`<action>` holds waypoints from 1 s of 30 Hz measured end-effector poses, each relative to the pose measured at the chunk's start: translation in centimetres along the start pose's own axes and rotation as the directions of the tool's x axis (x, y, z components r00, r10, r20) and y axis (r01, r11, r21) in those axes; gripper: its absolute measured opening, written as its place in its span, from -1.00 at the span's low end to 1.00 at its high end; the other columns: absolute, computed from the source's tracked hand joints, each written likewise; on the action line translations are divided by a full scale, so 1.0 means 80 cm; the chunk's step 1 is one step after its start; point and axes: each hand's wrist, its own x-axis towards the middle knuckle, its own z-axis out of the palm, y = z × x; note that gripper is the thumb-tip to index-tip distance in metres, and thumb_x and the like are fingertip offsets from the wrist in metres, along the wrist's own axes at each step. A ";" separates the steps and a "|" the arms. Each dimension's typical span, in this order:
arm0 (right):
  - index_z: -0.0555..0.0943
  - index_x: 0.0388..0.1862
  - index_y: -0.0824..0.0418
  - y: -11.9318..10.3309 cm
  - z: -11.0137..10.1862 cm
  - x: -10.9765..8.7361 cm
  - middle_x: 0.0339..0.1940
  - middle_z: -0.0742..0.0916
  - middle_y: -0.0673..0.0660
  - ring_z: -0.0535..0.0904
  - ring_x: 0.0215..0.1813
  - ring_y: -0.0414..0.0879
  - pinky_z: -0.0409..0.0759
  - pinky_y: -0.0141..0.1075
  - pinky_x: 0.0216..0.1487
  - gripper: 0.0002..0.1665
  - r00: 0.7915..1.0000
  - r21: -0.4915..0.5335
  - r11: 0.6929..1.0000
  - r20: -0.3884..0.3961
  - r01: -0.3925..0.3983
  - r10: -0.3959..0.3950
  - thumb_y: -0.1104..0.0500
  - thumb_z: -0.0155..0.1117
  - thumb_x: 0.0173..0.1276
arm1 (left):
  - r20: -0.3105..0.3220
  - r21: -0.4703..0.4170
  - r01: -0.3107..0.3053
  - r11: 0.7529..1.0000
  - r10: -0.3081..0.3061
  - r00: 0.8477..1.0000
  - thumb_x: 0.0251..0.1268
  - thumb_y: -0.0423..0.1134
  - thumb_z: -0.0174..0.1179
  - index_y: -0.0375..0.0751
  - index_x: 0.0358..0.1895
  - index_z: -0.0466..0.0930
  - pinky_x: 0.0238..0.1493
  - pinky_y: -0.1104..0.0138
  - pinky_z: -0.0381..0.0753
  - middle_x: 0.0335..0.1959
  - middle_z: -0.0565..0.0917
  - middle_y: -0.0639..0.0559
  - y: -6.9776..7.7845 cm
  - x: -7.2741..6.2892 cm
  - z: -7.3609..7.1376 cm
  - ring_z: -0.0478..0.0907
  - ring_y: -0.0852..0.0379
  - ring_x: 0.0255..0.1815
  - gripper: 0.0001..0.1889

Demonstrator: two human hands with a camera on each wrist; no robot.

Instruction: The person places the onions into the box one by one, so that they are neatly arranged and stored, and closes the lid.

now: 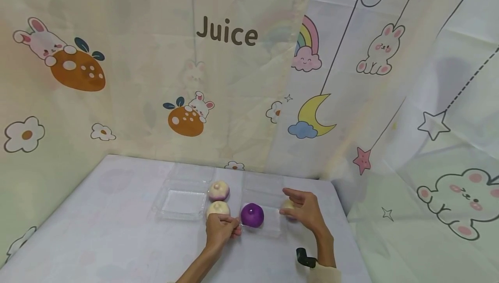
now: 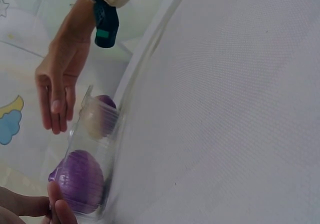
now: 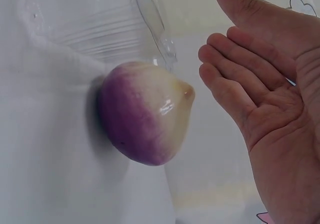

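Observation:
My left hand (image 1: 221, 231) pinches the near left edge of a clear plastic clamshell box (image 1: 273, 227), its lid folded open at the back. A glossy purple onion (image 1: 252, 215) sits in the left part of its base, right by those fingertips. My right hand (image 1: 306, 209) is held over the box's right side, fingers extended and apart from anything. Just beyond its palm, outside the box, a white-and-purple turnip (image 3: 145, 113) rests on the table with its nub turned toward the hand. The head view shows that turnip mostly hidden behind the right hand.
Left of my hands, a second clear clamshell box (image 1: 185, 205) lies open on the white table (image 1: 117, 213). Between the boxes stand two more white-and-purple turnips, one farther back (image 1: 219, 190) and the nearer turnip (image 1: 218, 207) partly behind my left hand. A printed curtain (image 1: 136, 57) hangs behind.

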 end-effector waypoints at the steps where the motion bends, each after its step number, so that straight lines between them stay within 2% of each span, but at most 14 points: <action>1: 0.73 0.34 0.26 0.001 -0.001 0.000 0.31 0.81 0.27 0.72 0.37 0.35 0.68 0.11 0.39 -0.18 1.000 -0.003 1.000 -0.006 -0.002 0.002 0.22 0.83 0.05 | 0.002 -0.001 0.003 1.000 -0.003 1.000 0.36 -0.46 0.41 -0.55 -0.35 0.77 -0.55 0.44 0.74 -0.61 0.80 -0.15 0.000 0.000 0.000 0.72 0.25 -0.66 -0.84; 10: 0.73 0.34 0.28 0.005 -0.010 -0.006 0.32 0.80 0.26 0.72 0.38 0.33 0.68 0.07 0.39 -0.13 0.998 -0.015 0.999 -0.048 -0.039 0.038 0.24 0.86 -0.01 | 0.002 0.004 -0.012 1.000 0.012 1.000 0.35 -0.46 0.42 -0.57 -0.34 0.76 -0.56 0.44 0.74 -0.61 0.80 -0.17 0.000 0.000 0.000 0.72 0.25 -0.66 -0.84; 16: 0.73 0.34 0.31 0.011 -0.016 -0.010 0.31 0.80 0.29 0.73 0.35 0.37 0.70 0.11 0.35 -0.13 0.998 -0.041 0.999 -0.064 -0.018 0.015 0.27 0.86 -0.03 | 0.002 0.009 0.000 1.000 0.000 1.000 0.36 -0.47 0.41 -0.53 -0.35 0.76 -0.56 0.45 0.74 -0.62 0.79 -0.14 0.000 0.001 0.000 0.71 0.25 -0.67 -0.86; 24: 0.70 0.37 0.30 0.020 -0.025 -0.014 0.34 0.78 0.30 0.71 0.34 0.46 0.67 0.17 0.36 -0.08 0.997 -0.093 0.996 -0.073 0.001 -0.008 0.21 0.87 -0.03 | -0.002 0.001 0.002 1.000 -0.002 1.000 0.35 -0.47 0.42 -0.54 -0.35 0.76 -0.58 0.45 0.72 -0.61 0.80 -0.17 -0.001 0.000 0.002 0.70 0.25 -0.67 -0.86; 30: 0.66 0.41 0.35 0.023 -0.029 -0.017 0.38 0.75 0.33 0.69 0.37 0.45 0.66 0.11 0.38 -0.04 0.997 -0.078 0.997 -0.078 -0.017 0.011 0.24 0.87 -0.03 | -0.001 0.006 0.000 1.000 0.000 1.000 0.35 -0.47 0.42 -0.56 -0.34 0.76 -0.58 0.46 0.71 -0.62 0.80 -0.15 0.000 0.000 0.001 0.70 0.25 -0.67 -0.85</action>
